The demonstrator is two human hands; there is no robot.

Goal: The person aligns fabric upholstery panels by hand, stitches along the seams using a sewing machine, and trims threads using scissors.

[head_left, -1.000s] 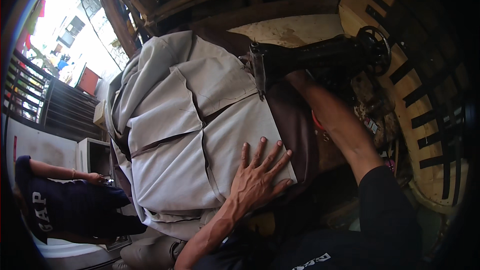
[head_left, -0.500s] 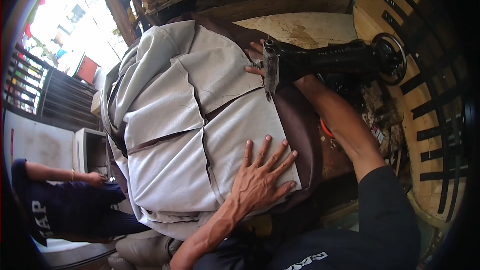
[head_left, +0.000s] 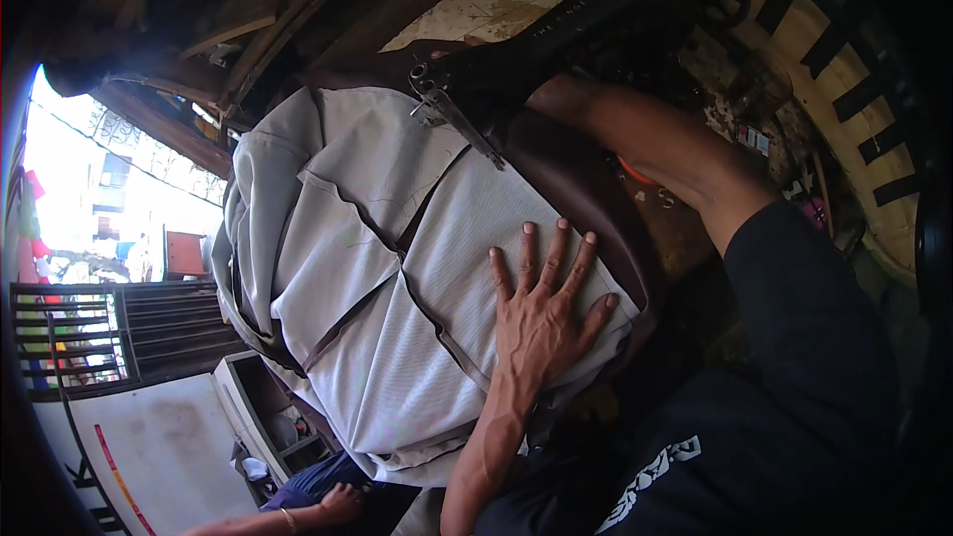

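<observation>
A large light grey cloth (head_left: 367,382), with open-edged seams crossing near its middle, lies over dark brown material (head_left: 586,189). My left hand (head_left: 544,313) rests flat on the grey cloth by its right edge, fingers spread. A black sewing machine (head_left: 586,25) stands at the far right, its needle end over the cloth's edge. My right arm reaches behind the machine head. Only a bit of my right hand (head_left: 476,41) shows past it; most fingers are hidden, so its grip cannot be made out.
An orange loop (head_left: 635,173) lies under my right forearm. Slatted wooden furniture (head_left: 839,69) curves along the right. Another person's hand (head_left: 342,503) is at the lower left, near a white open-fronted cabinet (head_left: 238,382). Wooden beams (head_left: 288,25) cross the upper left.
The view has tilted and shifted, so the machine appears higher and slanted. My left hand stays flat on the cloth. The right hand's fingers, spread at the needle before, are now mostly hidden.
</observation>
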